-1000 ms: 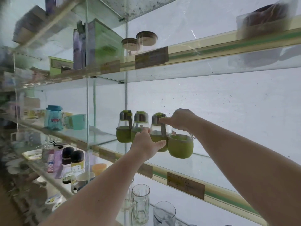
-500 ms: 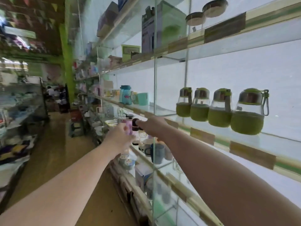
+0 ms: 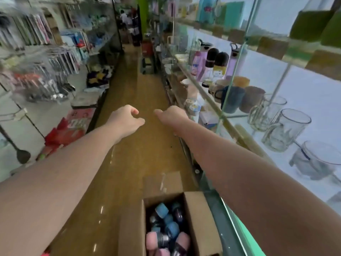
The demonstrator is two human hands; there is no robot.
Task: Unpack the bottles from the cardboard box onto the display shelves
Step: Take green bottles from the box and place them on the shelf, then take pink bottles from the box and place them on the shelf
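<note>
An open cardboard box (image 3: pixel 200 218) stands on the floor at the bottom of the view, against the shelf base. Inside it lie several bottles with blue sleeves (image 3: pixel 162 210) and pink sleeves (image 3: pixel 151 241). Green-sleeved bottles (image 3: pixel 311 23) stand on the glass display shelf (image 3: pixel 273 47) at the top right, partly cut off. My left hand (image 3: pixel 125 119) and my right hand (image 3: pixel 171 115) hang in the air over the aisle, well above the box. Both have loosely curled fingers and hold nothing.
Glass shelves on the right carry clear glass mugs (image 3: pixel 282 130), ceramic mugs (image 3: pixel 234 98) and flasks (image 3: pixel 212 60). Racks of packaged goods (image 3: pixel 46 67) line the left side. A brown floor aisle (image 3: pixel 132 163) runs between them, with a stool (image 3: pixel 147 65) and people far down it.
The view has swung from the shelf of green bottles down to the aisle and the box. Both hands have come away from the green bottles and now hang lower, holding nothing.
</note>
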